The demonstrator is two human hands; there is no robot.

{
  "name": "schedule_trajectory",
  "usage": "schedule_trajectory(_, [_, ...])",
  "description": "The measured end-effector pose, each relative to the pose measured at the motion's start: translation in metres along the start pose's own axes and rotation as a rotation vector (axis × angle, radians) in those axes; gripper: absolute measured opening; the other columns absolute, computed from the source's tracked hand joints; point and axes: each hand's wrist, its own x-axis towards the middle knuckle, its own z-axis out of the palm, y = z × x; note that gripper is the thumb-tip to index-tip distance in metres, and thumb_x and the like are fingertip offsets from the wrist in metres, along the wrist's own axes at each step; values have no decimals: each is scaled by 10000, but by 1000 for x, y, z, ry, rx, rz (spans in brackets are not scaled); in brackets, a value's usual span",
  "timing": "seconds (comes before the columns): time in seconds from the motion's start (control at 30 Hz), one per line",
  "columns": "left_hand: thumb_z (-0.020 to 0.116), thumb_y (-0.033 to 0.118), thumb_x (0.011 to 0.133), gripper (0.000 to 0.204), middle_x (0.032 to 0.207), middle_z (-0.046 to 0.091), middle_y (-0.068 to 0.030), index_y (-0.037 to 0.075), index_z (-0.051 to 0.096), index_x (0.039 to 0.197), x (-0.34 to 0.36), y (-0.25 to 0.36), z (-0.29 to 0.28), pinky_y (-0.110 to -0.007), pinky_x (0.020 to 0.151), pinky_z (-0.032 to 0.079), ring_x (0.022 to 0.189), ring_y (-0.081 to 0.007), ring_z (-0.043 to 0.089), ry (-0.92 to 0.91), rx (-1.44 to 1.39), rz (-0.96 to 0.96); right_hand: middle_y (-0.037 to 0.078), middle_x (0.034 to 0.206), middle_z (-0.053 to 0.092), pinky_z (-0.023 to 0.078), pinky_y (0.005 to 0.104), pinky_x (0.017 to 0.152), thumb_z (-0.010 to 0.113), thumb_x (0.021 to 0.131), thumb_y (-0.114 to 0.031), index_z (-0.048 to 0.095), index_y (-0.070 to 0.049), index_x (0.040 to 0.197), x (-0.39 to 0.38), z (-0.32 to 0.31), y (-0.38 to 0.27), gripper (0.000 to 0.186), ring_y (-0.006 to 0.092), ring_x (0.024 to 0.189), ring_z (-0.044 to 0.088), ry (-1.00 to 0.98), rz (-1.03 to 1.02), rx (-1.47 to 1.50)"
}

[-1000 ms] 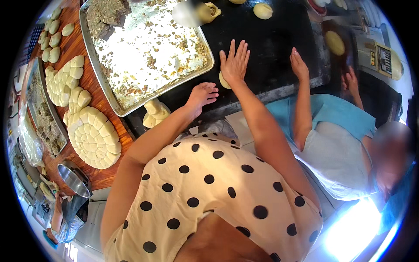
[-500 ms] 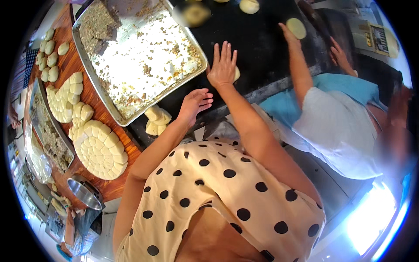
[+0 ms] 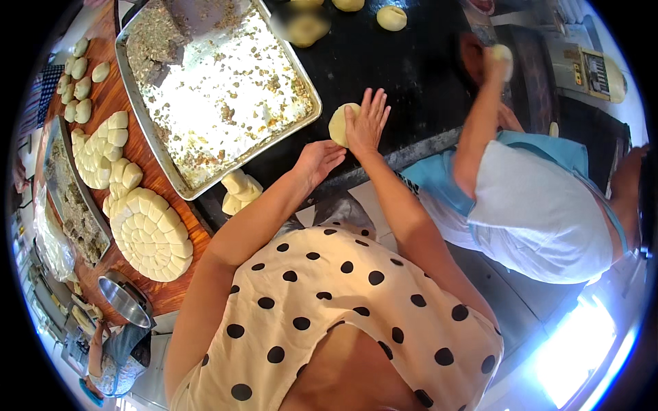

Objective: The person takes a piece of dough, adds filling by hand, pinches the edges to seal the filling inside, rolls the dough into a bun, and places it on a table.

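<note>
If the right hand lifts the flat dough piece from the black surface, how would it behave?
The dough piece is probably soft and would sag, since the right hand lies flat on it. It looks thin, so likely light. Being flat, it should not roll.

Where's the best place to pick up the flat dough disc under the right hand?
Take the dough disc by its exposed left rim, sliding fingers under from the left. It lies flat on the black counter, and the right hand covers its right half; the left hand is already nearby.
</note>
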Motion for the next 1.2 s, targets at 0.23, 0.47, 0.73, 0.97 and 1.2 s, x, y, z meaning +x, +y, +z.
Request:
schedule_trajectory(0.23, [464,24,908,231,1141,553,-192,-76,522,1108,-10,-2,9,-414,1010,480,1101,-310,555,52,-124,-58,298,1532,241,131,529,1172,473,967,-479,345,5,1465,41,1,-44,706,408,1433,234,25,-134,-76])
schedule_trajectory(0.47, [461,-12,860,187,1194,508,-202,-50,505,1039,4,4,-7,-426,1046,455,1129,-315,536,-52,-99,-42,269,1559,199,91,530,1185,489,955,-460,334,-25,1480,42,-1,-41,699,384,1457,188,47,-14,-12])
schedule_trajectory(0.73, [497,93,881,231,1241,534,-201,-9,509,1088,5,4,3,-419,1027,451,1166,-331,541,22,-5,-51,268,1557,199,108,525,1186,513,939,-448,321,-29,1483,22,-7,-11,713,385,1452,198,9,-38,-65])
schedule_trajectory(0.97, [460,69,925,344,1231,545,-206,-31,431,1252,-19,-4,-9,-459,1031,456,1173,-360,561,16,29,-35,270,1538,243,141,543,1172,563,906,-422,345,5,1452,17,-17,-28,727,391,1439,223,-54,-185,-1])
schedule_trajectory(1.2, [414,136,996,367,1226,578,-210,-44,426,1315,-54,8,-12,-420,996,494,1120,-315,593,16,100,-18,241,1558,235,160,475,1184,570,916,-380,354,7,1455,15,-8,-27,698,374,1445,235,-107,-187,72])
